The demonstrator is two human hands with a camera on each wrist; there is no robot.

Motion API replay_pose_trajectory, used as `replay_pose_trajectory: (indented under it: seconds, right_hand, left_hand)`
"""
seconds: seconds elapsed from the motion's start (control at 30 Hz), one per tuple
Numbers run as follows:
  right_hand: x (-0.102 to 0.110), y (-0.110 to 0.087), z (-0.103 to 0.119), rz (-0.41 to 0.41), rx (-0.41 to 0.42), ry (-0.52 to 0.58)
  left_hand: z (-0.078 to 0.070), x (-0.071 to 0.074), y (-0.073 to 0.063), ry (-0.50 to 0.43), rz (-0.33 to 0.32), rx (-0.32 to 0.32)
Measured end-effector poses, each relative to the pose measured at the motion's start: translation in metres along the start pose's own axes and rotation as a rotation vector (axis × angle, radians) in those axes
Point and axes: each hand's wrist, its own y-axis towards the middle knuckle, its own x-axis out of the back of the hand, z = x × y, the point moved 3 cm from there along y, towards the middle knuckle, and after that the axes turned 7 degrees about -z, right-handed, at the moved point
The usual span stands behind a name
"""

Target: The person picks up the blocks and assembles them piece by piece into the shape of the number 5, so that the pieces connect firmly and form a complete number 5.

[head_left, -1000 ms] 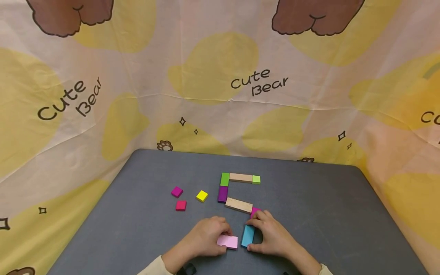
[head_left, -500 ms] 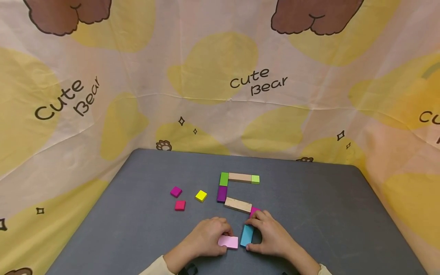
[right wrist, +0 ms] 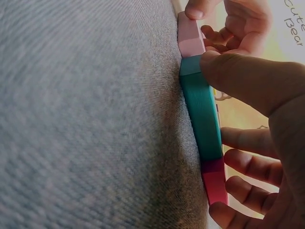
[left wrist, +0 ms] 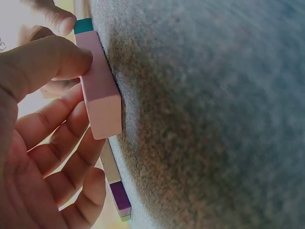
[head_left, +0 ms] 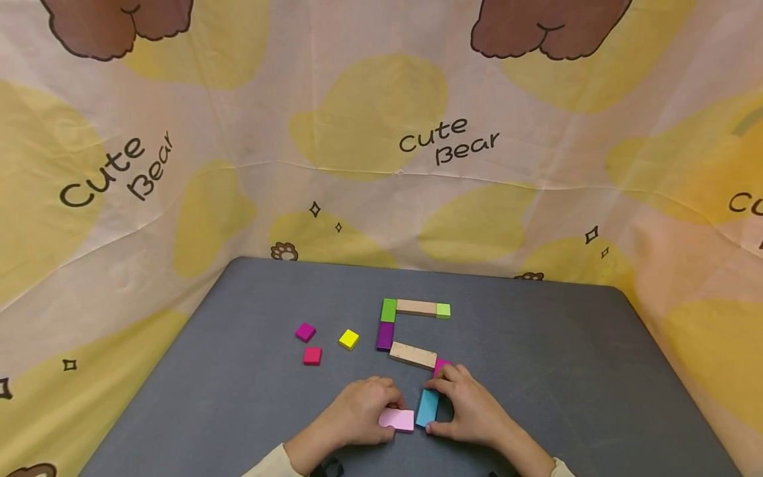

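My left hand (head_left: pixel 357 411) pinches a light pink block (head_left: pixel 399 419) between thumb and fingers, flat on the table. Just to its right, my right hand (head_left: pixel 477 407) holds a blue block (head_left: pixel 427 407), thumb at the near end and fingertips at the far end. Only a sliver of gap parts the two blocks in the head view. From the right wrist, the blue block (right wrist: pixel 202 114) looks teal, with the pink block (right wrist: pixel 189 36) close to its near end. A magenta block (head_left: pixel 442 366) lies beyond the blue one, partly hidden by my right fingers.
A bent line of blocks runs on the grey table (head_left: pixel 566 371): a plain wooden block (head_left: pixel 413 356), a purple one (head_left: pixel 385 336), a green one (head_left: pixel 389 310), another wooden block (head_left: pixel 416 308) and a lime cube (head_left: pixel 443 311). Loose yellow (head_left: pixel 349 339), red (head_left: pixel 312 356) and magenta (head_left: pixel 306 332) pieces lie left.
The gap between the pink and blue blocks has narrowed slightly: the pink one has edged right, the blue one a little left. Both hands keep their hold.
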Motion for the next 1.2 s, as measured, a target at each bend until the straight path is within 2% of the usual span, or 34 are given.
replay_pose_trajectory:
  seconds: [0.37, 0.6, 0.8, 0.97, 1.1, 1.2]
  right_hand:
    - [0.0, -0.002, 0.0, -0.032, 0.02, 0.015]
    - [0.0, -0.002, -0.001, -0.043, 0.024, 0.009]
    - [0.001, -0.002, 0.0, -0.003, -0.009, 0.009]
    - [0.0, -0.001, 0.0, 0.021, -0.029, -0.003]
    - [0.0, -0.001, 0.001, 0.025, -0.038, -0.008]
    - [0.0, -0.001, 0.002, 0.031, -0.049, -0.004]
  left_hand:
    - [0.0, -0.002, 0.0, -0.006, 0.016, 0.012]
    - [0.007, 0.004, 0.002, -0.08, 0.032, 0.059]
    - [0.023, 0.018, 0.004, -0.073, -0.049, 0.12]
    - [0.04, 0.029, 0.005, -0.032, -0.165, 0.163]
    - [0.054, 0.036, 0.006, -0.002, -0.262, 0.222]
    - [0.065, 0.04, 0.007, 0.0, -0.297, 0.284]
